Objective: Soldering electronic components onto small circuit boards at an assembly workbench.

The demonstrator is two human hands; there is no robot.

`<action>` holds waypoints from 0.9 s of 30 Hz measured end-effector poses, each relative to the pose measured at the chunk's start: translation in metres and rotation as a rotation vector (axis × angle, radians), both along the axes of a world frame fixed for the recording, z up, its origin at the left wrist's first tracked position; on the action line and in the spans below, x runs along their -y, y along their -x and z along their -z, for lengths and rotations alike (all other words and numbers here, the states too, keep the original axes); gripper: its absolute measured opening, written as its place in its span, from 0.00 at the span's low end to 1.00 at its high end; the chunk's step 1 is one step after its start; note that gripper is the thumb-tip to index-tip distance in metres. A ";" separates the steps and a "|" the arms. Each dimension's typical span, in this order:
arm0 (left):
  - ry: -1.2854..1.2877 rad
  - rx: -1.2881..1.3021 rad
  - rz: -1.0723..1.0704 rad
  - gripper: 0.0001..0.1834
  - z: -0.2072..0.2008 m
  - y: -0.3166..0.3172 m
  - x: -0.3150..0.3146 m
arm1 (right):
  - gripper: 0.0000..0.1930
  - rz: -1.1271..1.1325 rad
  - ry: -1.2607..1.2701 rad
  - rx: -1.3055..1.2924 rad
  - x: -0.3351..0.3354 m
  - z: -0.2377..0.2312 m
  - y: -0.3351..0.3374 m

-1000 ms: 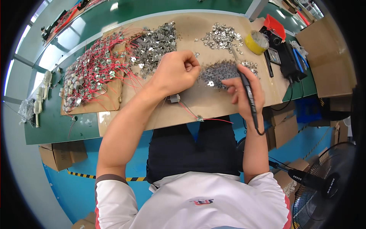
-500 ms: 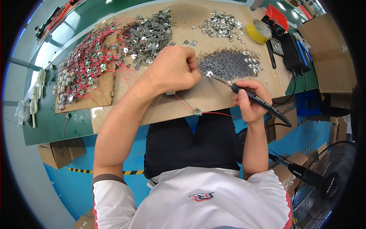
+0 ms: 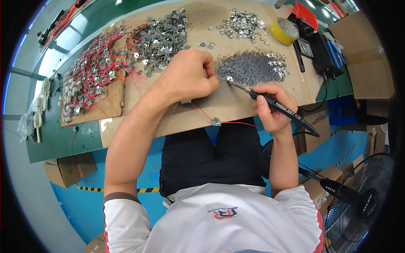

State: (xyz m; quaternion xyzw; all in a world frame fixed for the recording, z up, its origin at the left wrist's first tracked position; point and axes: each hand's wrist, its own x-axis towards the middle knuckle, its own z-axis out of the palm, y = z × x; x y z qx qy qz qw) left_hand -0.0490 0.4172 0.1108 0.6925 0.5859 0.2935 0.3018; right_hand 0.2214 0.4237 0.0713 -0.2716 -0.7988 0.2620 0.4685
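Soldering iron (image 3: 291, 112) gripped by the right hand (image 3: 275, 119) reaches a metal tab (image 3: 229, 78), left of which the left hand (image 3: 192, 78) is closed, contents unclear.

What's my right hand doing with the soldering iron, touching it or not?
Touching. The head view shows the right hand gripping the soldering iron by its black handle.

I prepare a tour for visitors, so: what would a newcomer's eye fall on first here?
Probably the tangle of red wires at the workbench's left. Then the soldering iron in the right hand, its tip at a shiny metal piece beside the left hand.
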 end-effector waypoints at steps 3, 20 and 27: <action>0.009 -0.006 -0.008 0.06 -0.001 0.000 0.001 | 0.08 0.004 0.017 0.008 0.001 -0.001 0.000; 0.013 -0.069 0.001 0.08 -0.004 -0.003 0.000 | 0.07 -0.002 0.016 -0.016 0.000 -0.002 -0.001; 0.042 0.011 -0.019 0.08 -0.002 0.004 -0.002 | 0.11 0.027 0.279 -0.129 0.013 -0.010 -0.002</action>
